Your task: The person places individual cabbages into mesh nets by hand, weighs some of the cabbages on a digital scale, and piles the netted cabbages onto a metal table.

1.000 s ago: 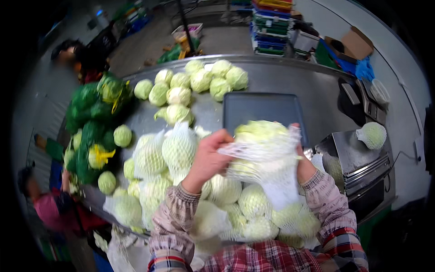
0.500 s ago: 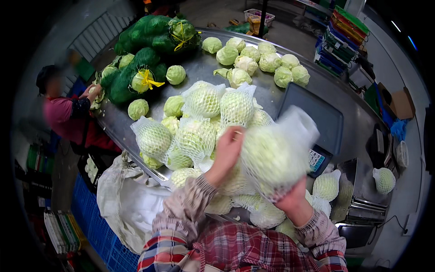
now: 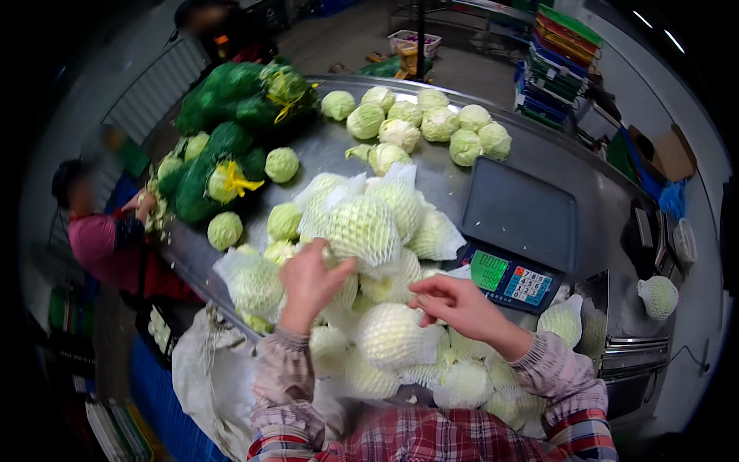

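Currently, the left hand [image 3: 312, 281] is hovering beside a netted cabbage [image 3: 362, 229], the right hand [image 3: 454, 304] near a paler one [image 3: 391, 336], both gripping nothing.

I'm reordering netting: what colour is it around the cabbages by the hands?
White netting, best seen in the head view.

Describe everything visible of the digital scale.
The digital scale has a dark grey, plastic-looking rectangular platform with rounded corners. Its near side carries a lit green display and a keypad with pale keys. It rests on the metal table, right of the main heap of netted cabbages; white netting overlaps its near-left edge, contact unclear.
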The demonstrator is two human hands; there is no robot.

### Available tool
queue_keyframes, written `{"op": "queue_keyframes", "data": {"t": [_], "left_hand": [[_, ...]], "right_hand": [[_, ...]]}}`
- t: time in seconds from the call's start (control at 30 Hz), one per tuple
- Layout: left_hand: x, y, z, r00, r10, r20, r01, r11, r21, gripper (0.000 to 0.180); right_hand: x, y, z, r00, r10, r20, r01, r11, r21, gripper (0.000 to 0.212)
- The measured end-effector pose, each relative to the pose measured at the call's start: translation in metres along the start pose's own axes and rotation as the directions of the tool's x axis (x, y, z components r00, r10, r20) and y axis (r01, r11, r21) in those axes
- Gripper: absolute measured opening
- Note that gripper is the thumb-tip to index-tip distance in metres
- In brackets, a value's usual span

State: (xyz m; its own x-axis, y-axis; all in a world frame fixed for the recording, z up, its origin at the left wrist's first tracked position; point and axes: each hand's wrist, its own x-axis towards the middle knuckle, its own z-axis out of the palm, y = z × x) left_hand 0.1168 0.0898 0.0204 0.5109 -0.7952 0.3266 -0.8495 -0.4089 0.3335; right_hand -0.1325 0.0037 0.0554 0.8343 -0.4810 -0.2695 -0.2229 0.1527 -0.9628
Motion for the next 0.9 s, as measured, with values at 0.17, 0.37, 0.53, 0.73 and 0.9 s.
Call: {"op": "queue_keyframes", "data": {"t": [0.17, 0.37, 0.53, 0.73, 0.9], "left_hand": [[0.148, 0.057, 0.006, 0.984, 0.178, -0.009, -0.165, 0.892, -0.422, 0.048], [0.273, 0.087, 0.168, 0.839, 0.243, 0.488, -0.405, 0.877, 0.259, 0.072], [0.261, 0.089, 0.219, 0.816, 0.097, 0.570, -0.376, 0.838, 0.396, 0.091], [0.260, 0.075, 0.235, 0.871, 0.122, 0.476, -0.269, 0.929, 0.254, 0.090], [0.263, 0.076, 0.217, 0.880, -0.037, 0.473, 0.018, 0.999, 0.045, 0.087]], "right_hand": [[-0.014, 0.017, -0.049, 0.987, 0.078, -0.142, -0.065, 0.993, 0.097, 0.031], [-0.029, 0.039, -0.077, 0.988, 0.052, -0.146, -0.053, 0.999, -0.001, 0.030], [-0.070, 0.062, -0.109, 0.941, 0.136, -0.309, -0.150, 0.988, -0.025, 0.030], [-0.088, 0.077, -0.118, 0.923, 0.147, -0.357, -0.179, 0.982, -0.059, 0.030], [-0.117, 0.086, -0.112, 0.909, 0.183, -0.376, -0.191, 0.981, 0.017, 0.029]]}}
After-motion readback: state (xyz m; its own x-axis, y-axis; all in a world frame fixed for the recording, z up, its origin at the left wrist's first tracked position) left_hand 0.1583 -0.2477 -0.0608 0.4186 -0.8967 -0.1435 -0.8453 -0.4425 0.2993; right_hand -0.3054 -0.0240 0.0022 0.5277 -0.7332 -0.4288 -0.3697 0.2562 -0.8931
